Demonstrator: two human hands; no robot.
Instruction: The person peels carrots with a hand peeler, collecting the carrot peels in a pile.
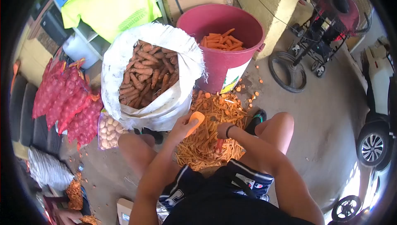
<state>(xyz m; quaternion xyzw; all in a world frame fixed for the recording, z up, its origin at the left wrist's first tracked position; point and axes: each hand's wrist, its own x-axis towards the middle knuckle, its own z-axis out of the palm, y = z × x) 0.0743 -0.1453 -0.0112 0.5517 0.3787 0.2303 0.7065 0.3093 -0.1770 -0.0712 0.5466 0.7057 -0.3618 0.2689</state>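
Note:
My left hand is closed around a bright orange peeled carrot, whose broad end points away from me. To its right, my right hand is closed, with a dark band on the wrist. Below that hand shows a small red tool; its working end is too blurred to make out. Both hands are above a heap of orange carrot peelings on the floor between my legs. Ahead on the left, a white woven sack with a rolled rim holds unpeeled carrots.
A dark red barrel with peeled carrots inside stands behind the heap. Carrot ends lie scattered on the concrete. Red net sacks and a bag of potatoes are at left. A fan's ring base stands right.

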